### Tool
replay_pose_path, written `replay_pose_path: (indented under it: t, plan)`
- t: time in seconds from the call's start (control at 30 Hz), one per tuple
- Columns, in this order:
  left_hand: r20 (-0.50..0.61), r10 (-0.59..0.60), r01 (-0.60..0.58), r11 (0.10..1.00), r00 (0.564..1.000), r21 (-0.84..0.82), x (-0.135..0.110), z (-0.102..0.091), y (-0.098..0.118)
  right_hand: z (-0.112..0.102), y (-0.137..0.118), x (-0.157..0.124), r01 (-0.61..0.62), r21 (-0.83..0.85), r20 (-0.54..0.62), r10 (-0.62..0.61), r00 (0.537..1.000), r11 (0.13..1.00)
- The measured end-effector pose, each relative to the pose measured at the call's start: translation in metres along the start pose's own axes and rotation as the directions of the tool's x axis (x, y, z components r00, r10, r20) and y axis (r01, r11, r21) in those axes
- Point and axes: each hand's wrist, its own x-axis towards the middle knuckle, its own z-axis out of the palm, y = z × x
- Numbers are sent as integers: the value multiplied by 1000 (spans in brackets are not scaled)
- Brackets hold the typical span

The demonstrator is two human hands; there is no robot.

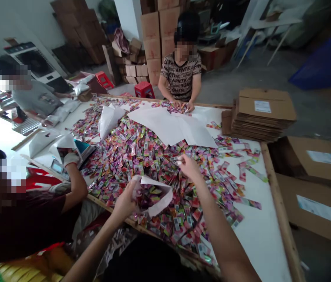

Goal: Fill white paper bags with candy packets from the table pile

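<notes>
My left hand (126, 199) grips the rim of a white plastic bag (161, 203). Its mouth gapes upward, and colourful small packets show inside. To the right and farther forward, my right hand (189, 166) pinches a small packet (174, 158) between thumb and fingertips, just above the pile. Beneath both hands spreads a wide heap of small shiny packets (153, 150) in purple, pink, green and orange. Flat white sheets or bags (165, 127) lie on the heap beyond my right hand.
A wooden-edged white table (267, 219) carries the heap. Stacked flattened cartons (263, 105) sit at its right corner, with cardboard boxes (315, 199) beside it. One co-worker (181, 74) works opposite; a gloved co-worker's hand (72, 158) is at left by a scale (56, 166).
</notes>
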Motion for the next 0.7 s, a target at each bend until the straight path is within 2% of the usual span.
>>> replay_pose_path:
  t: [0.07,0.13,0.23,0.3,0.4,0.5,0.57,0.63,0.7]
  plan:
    - [51,-9,10,1000,999,-10,-2,2,3,23,24,24,-136,-34,-71,133,989,990]
    - [49,-76,76,997,996,-8,-3,1,4,54,43,39,-182,-34,-79,179,981,983]
    - [15,-169,169,985,985,16,-2,-4,-2,84,66,49,-164,3,-81,164,983,986]
    - [41,-161,161,987,986,2,-2,-8,-7,86,80,50,-123,52,-70,126,989,991]
    - [35,-168,169,985,985,-27,0,-8,-10,66,96,46,-62,154,-67,73,995,986]
    - [46,-158,160,986,986,-46,5,-4,-6,26,94,30,35,261,-82,-14,997,965]
    - [73,-133,137,989,988,-62,8,-4,1,-8,76,13,105,318,-93,-79,993,942]
    - [85,-119,127,988,989,-86,11,-5,9,-43,44,-9,213,372,-90,-193,977,903]
    - [87,-128,138,984,988,-115,13,-7,14,-66,1,-32,368,379,-60,-374,926,849]
